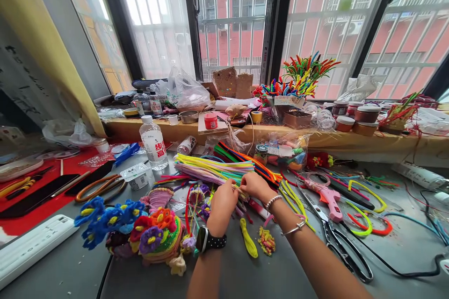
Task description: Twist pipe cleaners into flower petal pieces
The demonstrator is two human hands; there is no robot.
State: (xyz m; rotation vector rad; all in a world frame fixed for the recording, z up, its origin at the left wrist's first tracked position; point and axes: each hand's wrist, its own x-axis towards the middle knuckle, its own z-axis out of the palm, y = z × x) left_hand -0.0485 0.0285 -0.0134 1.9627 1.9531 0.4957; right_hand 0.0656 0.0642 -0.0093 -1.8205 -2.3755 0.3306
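Observation:
My left hand [224, 200] and my right hand [258, 187] meet at the middle of the table, fingers pinched close together. A small pale thing shows between them; what it is I cannot make out. Just beyond my fingers lies a bundle of pastel and yellow pipe cleaners [210, 167], with orange and black pipe cleaners [261, 168] behind it. Nearer to me rest a coiled yellow-green strand [249, 239] and a small yellow-and-pink fuzzy piece [267, 241]. Left of my left wrist sit fuzzy blue flowers [105, 219] and a round, multicoloured flower piece [157, 238].
Large scissors [345, 247] and a pink glue gun [329, 198] lie at the right. A clear bottle [153, 144] stands upright behind a small white tub [136, 176]. At the left edge is a white power strip [37, 247]. Jars and pipe cleaners crowd the windowsill [161, 131].

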